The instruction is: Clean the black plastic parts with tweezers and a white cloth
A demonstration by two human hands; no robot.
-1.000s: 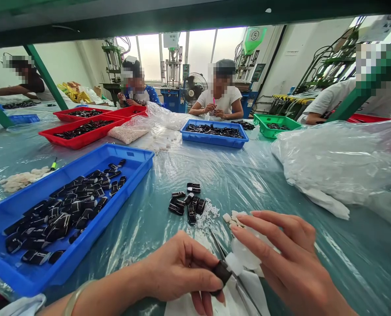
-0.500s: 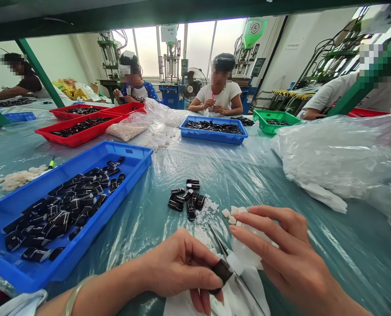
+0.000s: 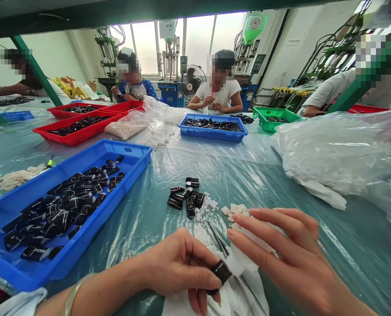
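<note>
Left hand (image 3: 178, 267) pinching one black piece (image 3: 222, 271); right hand (image 3: 294, 259) loosely spread (hold unclear).

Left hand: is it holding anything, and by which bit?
The left hand pinches a small black piece by the part nearest the palm.

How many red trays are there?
4 red plastic trays: on the left, a near tray, a rear tray behind it, a third tray right of that; a fourth tray, partly hidden, far right. More may be hidden.
</note>
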